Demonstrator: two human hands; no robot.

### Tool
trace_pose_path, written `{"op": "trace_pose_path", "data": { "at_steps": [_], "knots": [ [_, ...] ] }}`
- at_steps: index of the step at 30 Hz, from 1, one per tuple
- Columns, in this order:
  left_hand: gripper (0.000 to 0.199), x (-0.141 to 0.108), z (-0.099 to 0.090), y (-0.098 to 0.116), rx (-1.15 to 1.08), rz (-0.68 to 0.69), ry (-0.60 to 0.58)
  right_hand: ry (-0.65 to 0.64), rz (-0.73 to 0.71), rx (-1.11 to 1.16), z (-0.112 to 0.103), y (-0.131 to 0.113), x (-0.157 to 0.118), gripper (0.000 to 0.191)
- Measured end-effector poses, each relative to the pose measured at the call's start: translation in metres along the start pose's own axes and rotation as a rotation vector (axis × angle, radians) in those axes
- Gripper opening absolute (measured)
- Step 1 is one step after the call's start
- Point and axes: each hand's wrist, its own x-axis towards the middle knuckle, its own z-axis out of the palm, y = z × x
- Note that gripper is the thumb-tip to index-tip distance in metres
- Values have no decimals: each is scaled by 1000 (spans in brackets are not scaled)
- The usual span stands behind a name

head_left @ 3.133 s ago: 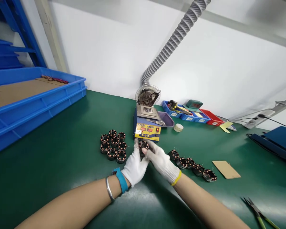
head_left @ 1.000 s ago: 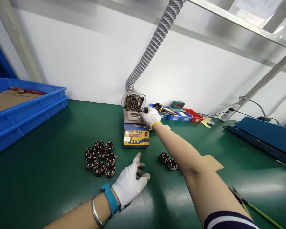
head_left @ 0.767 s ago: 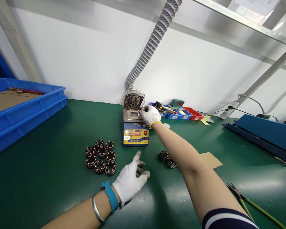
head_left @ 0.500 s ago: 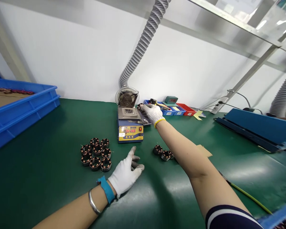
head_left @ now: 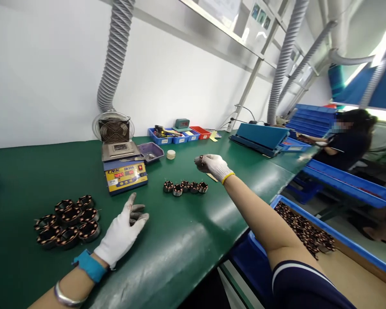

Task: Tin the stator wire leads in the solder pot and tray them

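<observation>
My right hand (head_left: pixel 214 166), in a white glove with grey fingertips, is closed around a copper-wound motor stator (head_left: pixel 201 159), mostly hidden by the fingers, above the bench. Below and left of it stand several more stators (head_left: pixel 185 186) in a short cluster. My left hand (head_left: pixel 124 231), gloved too, hovers over the green bench with fingers spread and nothing in them. A larger group of stators (head_left: pixel 69 216) sits to its left. Beyond it is a solder pot (head_left: pixel 126 177) with a yellow front panel and red digits.
A fan (head_left: pixel 115 130) and grey duct (head_left: pixel 116 51) rise behind the pot. Beside it are a purple tray (head_left: pixel 151 152) and a round white tin (head_left: pixel 170 154). Small bins (head_left: pixel 161 139) line the wall. At right, a blue crate (head_left: pixel 350 246) holds many stators; a co-worker (head_left: pixel 350 137) sits beyond.
My right hand has moved from beside the pot rightward and nearer, still holding the stator. The view has swung right, bringing the crate and co-worker into sight. My left hand stays open.
</observation>
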Motion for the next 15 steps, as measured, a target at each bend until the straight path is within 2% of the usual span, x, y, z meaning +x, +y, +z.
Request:
{"op": "trace_pose_path", "data": {
  "at_steps": [2, 4, 8, 10, 12, 14, 15],
  "knots": [
    [83, -1, 0, 0, 12, -9, -10, -26, 57, -143, -26, 25, -8, 21],
    [83, -2, 0, 0, 27, -9, -14, -73, 85, -262, -40, 43, -17, 16],
    [82, -2, 2, -2, 63, 20, 15, -144, 109, -433, -46, 58, -28, 9],
    [81, -3, 2, -2, 94, 38, 23, -129, 104, -480, -41, 54, -33, 14],
    [78, -7, 4, -2, 155, 69, 15, -39, 64, -493, -27, 43, -40, 29],
    [73, -12, 6, 0, 249, 127, 5, 35, -87, -407, 0, 25, -51, 38],
    [70, -14, 8, 1, 302, 176, -6, 18, -201, -324, 19, 16, -59, 39]
  ]
}}
